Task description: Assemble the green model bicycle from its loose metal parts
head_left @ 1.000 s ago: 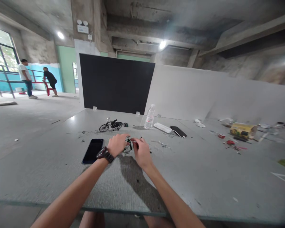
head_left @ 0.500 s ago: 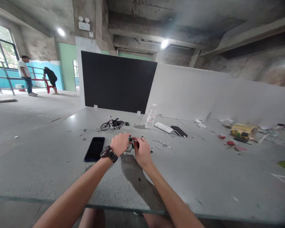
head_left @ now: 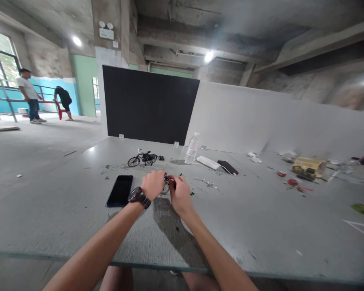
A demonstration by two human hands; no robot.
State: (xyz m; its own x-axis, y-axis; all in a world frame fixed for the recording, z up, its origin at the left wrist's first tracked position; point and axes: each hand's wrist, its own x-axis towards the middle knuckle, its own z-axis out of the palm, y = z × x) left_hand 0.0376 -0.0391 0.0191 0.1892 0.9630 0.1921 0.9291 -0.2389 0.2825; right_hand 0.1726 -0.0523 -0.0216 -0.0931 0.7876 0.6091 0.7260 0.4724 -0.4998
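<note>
Close together over the table, my left hand (head_left: 153, 184) and my right hand (head_left: 180, 195) have their fingers closed around a small model bicycle (head_left: 165, 189). Part of a spoked wheel shows between the hands; most of the rest is hidden by the fingers. Just beyond them stands another black model bicycle (head_left: 142, 158), upright, with a small dark green piece (head_left: 161, 158) behind its rear wheel. To the right lie thin silvery parts (head_left: 210, 184), and tiny dark pieces (head_left: 192, 193) sit beside my right hand.
A dark phone (head_left: 120, 190) lies left of my watch. Behind are a water bottle (head_left: 192, 148), a white power bank (head_left: 208, 163) and a black slab (head_left: 227, 167) with a white cable. A yellow package (head_left: 308, 167) and scattered bits lie right. Two people are far left.
My hands stay almost in place, with the right fingers shifting slightly at the small model bicycle. The whole view has slid a little. The standing person at far left has moved slightly.
</note>
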